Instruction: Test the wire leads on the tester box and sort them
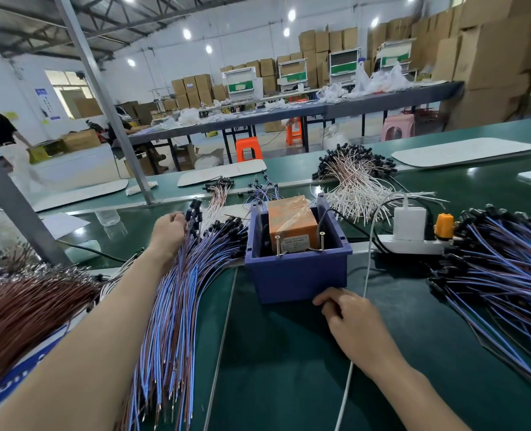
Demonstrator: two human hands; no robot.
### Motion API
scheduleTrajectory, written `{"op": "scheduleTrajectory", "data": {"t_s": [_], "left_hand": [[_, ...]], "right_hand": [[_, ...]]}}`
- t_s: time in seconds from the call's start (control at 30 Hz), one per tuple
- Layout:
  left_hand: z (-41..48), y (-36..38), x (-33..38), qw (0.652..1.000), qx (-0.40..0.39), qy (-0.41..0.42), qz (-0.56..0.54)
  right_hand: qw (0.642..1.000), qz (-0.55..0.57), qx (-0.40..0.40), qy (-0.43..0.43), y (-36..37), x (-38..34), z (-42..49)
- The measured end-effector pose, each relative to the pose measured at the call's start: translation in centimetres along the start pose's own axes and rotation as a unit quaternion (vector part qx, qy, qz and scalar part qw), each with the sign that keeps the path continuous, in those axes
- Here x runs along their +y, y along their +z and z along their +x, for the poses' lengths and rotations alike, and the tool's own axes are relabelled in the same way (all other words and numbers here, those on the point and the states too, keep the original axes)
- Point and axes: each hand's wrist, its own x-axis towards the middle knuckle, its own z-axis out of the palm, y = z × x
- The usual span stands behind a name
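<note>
wire leads (177,306) fan left of the tester box (292,227). right hand (351,321) rests loosely curled, empty, near the bin (298,275). left hand (169,230) pinches black ends (194,213); best draw one lead clear before touching both screws (300,242).

The left hand (168,232) is bare, with no glove, ring or band; its forearm runs uncovered to the lower edge of view, with no sleeve showing; the right hand (349,318) is likewise bare, nothing worn at the wrist; its forearm too is uncovered, with no cuff visible.
</note>
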Motion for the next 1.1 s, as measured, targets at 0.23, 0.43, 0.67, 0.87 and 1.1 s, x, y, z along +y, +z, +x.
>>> {"op": "scheduleTrajectory", "data": {"t_s": [0.23,0.43,0.67,0.87,1.1], "left_hand": [[-0.8,-0.7,-0.4,0.996,-0.051,-0.075,0.007],[-3.2,-1.6,2.8,0.991,-0.027,-0.022,-0.126],[-15.3,0.1,6.0,0.946,0.038,0.318,-0.045],[-27.7,7.3,1.6,0.881,-0.088,0.454,0.103],[-29.4,9.3,-0.3,0.806,-0.152,0.550,0.157]], "right_hand": [[1.000,-0.005,0.003,-0.003,0.1,0.0,0.0],[1.000,-0.003,0.010,-0.003,0.0,0.1,0.0],[0.989,-0.013,0.133,-0.057,-0.8,-1.2,-1.2],[0.970,0.054,0.218,-0.088,-1.8,-2.5,-2.9],[0.956,0.060,0.272,-0.088,-2.0,-1.6,-2.6]]}}
